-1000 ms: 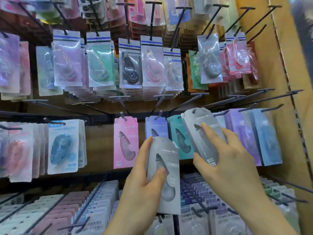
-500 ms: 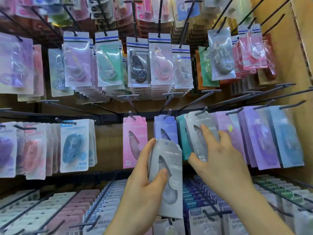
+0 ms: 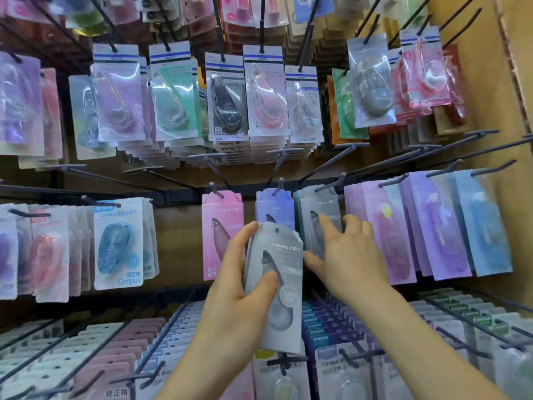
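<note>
The left hand (image 3: 239,301) grips a grey packet (image 3: 277,284), thumb across its front, fingers round its edge. To its right, the right hand (image 3: 349,255) is spread wide, fingertips at the hanging packet (image 3: 326,209) above it. A careless brush could knock that packet off its hook (image 3: 331,183), or the held one could slip sideways from the one-handed grip.

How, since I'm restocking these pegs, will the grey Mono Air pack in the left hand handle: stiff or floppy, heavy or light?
Probably stiff: the grey pack stands straight above the left hand, which grips only its lower half. Likely light, since thumb and fingers alone carry it. Its smooth card face may slip.
</note>
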`<state>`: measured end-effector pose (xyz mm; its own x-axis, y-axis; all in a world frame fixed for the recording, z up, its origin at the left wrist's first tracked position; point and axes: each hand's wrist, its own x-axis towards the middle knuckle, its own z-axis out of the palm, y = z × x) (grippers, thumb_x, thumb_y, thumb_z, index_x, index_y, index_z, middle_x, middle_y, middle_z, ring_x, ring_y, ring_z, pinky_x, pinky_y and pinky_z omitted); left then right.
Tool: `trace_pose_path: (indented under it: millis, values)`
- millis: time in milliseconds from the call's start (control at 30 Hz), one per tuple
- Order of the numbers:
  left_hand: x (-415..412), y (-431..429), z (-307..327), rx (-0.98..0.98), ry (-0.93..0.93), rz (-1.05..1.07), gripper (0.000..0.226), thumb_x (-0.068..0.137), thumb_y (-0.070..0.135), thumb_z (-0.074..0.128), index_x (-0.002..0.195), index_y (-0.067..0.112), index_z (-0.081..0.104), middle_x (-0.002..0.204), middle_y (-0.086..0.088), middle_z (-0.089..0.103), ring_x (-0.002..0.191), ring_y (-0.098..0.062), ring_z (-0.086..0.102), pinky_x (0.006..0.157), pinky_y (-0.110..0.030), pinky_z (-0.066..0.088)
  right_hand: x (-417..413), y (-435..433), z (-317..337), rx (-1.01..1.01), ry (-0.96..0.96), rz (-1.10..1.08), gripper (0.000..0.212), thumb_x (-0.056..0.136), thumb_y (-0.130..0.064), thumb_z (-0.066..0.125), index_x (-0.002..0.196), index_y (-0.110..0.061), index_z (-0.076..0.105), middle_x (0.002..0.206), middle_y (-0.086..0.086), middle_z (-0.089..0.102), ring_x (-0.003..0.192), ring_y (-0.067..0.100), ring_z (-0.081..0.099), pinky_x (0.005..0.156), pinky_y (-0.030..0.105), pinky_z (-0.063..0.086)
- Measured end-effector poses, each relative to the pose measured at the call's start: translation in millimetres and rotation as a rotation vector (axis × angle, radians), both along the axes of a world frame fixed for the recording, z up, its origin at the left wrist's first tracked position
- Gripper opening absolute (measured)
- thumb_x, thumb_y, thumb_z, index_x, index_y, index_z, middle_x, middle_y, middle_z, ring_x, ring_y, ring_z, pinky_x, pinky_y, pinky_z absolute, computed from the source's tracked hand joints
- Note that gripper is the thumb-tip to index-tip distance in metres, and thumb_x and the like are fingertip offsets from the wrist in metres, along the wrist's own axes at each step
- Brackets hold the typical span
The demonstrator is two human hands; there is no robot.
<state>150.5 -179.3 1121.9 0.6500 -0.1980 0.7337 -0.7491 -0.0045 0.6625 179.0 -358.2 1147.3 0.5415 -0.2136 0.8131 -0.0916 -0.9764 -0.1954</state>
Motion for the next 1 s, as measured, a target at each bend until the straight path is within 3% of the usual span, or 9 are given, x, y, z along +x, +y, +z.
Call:
trace_pose_path:
  millis: [133, 200, 267, 367, 533, 667, 800, 900, 1000]
  values:
    - [-4.0, -4.4, 2.6, -0.049, -0.001, 0.008, 0.053, 0.094, 0.01, 0.06, 0.122, 0.052, 0.045, 0.088, 0.016, 0.072, 0.078, -0.011, 0.07, 0.071, -0.027, 0.057, -31.4, -1.4, -11.4, 0.25, -0.172, 0.408, 0.054, 0.096, -0.048, 0.049, 0.147, -0.035, 0.038, 0.138, -0.003, 0.05, 0.127, 0.017, 0.045, 0.101, 0.033, 0.038]
    - [-3.7, -9.3, 4.4, -0.112, 0.0, -0.006, 0.054, 0.092, 0.006, 0.062, 0.123, 0.048, 0.046, 0.091, 0.013, 0.074, 0.082, -0.011, 0.072, 0.075, -0.033, 0.06, -55.5, 6.4, -21.5, 0.505, -0.051, 0.774, 0.059, 0.081, -0.065, 0.055, 0.137, -0.054, 0.04, 0.122, -0.023, 0.058, 0.112, -0.002, 0.057, 0.093, 0.022, 0.045]
    - [-2.8, -16.0, 6.4, -0.206, 0.039, -0.06, 0.048, 0.091, 0.003, 0.063, 0.122, 0.038, 0.05, 0.094, 0.008, 0.076, 0.084, -0.013, 0.073, 0.072, -0.033, 0.061, -71.5, 19.1, -33.2, 0.557, 0.124, 0.899, 0.069, 0.065, -0.08, 0.058, 0.128, -0.073, 0.03, 0.118, -0.036, 0.054, 0.104, -0.012, 0.057, 0.087, 0.016, 0.047]
    - [-1.1, -27.9, 6.8, -0.297, 0.111, -0.162, 0.034, 0.091, 0.003, 0.062, 0.118, 0.022, 0.057, 0.096, 0.001, 0.076, 0.088, -0.02, 0.074, 0.074, -0.038, 0.062, -72.9, 27.0, -50.5, 0.373, 0.121, 0.731, 0.118, 0.052, -0.082, 0.061, 0.142, -0.062, -0.012, 0.138, -0.033, 0.031, 0.119, -0.008, 0.048, 0.097, 0.021, 0.045]
    - [1.1, -44.4, 2.6, -0.194, 0.177, -0.244, 0.025, 0.096, 0.013, 0.058, 0.117, 0.024, 0.05, 0.099, 0.0, 0.076, 0.091, -0.019, 0.073, 0.076, -0.038, 0.059, -74.5, 34.4, -55.9, 0.148, -0.008, 0.359, 0.116, 0.074, -0.072, 0.052, 0.134, -0.044, -0.043, 0.129, -0.016, 0.019, 0.119, 0.004, 0.047, 0.072, 0.018, 0.036]
    - [1.5, -53.7, 3.0, -0.025, 0.139, -0.267, 0.019, 0.099, 0.016, 0.054, 0.114, 0.027, 0.055, 0.102, 0.0, 0.074, 0.095, -0.017, 0.072, 0.083, -0.035, 0.058, -68.2, 24.1, -57.6, 0.082, -0.25, 0.26, 0.1, 0.072, -0.075, 0.037, 0.153, -0.036, -0.006, 0.122, -0.007, 0.046, 0.093, 0.017, 0.065, 0.056, 0.023, 0.035]
    - [-2.0, -63.4, 8.9, 0.04, -0.053, -0.216, 0.035, 0.097, 0.014, 0.058, 0.123, 0.035, 0.052, 0.101, 0.005, 0.072, 0.092, -0.015, 0.071, 0.08, -0.032, 0.058, -73.1, 2.9, -46.1, 0.125, -0.383, 0.188, 0.085, 0.076, -0.066, 0.041, 0.152, -0.03, 0.026, 0.102, -0.001, 0.057, 0.067, 0.024, 0.065, 0.044, 0.024, 0.03]
    - [-4.5, -67.5, 17.9, 0.013, -0.139, -0.148, 0.065, 0.093, 0.01, 0.063, 0.136, 0.052, 0.038, 0.097, 0.006, 0.07, 0.079, -0.015, 0.072, 0.067, -0.028, 0.058, -77.3, -4.2, -33.5, 0.147, -0.378, 0.153, 0.081, 0.074, -0.066, 0.041, 0.148, -0.033, 0.032, 0.096, -0.001, 0.055, 0.062, 0.024, 0.062, 0.043, 0.024, 0.033]
    - [-5.4, -70.1, 25.8, 0.073, -0.166, -0.143, 0.072, 0.095, 0.011, 0.06, 0.141, 0.056, 0.03, 0.095, 0.006, 0.069, 0.073, -0.014, 0.07, 0.064, -0.028, 0.057, -78.5, -5.6, -28.1, 0.158, -0.329, 0.14, 0.079, 0.074, -0.069, 0.037, 0.146, -0.036, 0.035, 0.089, -0.003, 0.05, 0.058, 0.024, 0.059, 0.044, 0.024, 0.032]
